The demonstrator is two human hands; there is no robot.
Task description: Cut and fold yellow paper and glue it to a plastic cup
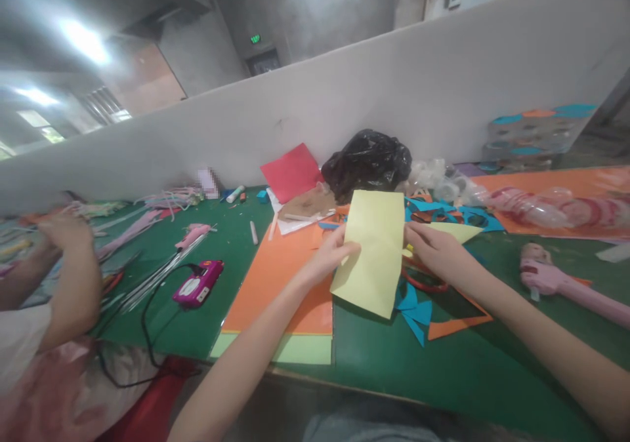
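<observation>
The person's 2 bare forearms run in from the lower edge, the left forearm [246, 357] at 7 o'clock and the right forearm [551, 357] at 4 o'clock, ending in a slim left hand [329, 258] and right hand [438, 252]. A grey-blue garment [369, 431] shows at 6 o'clock, its fabric too blurred to tell.

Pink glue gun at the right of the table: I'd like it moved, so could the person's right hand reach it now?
Probably yes. The right hand must release the yellow card first, but the pink glue gun lies close by on the green table, nothing showing between them.
</observation>
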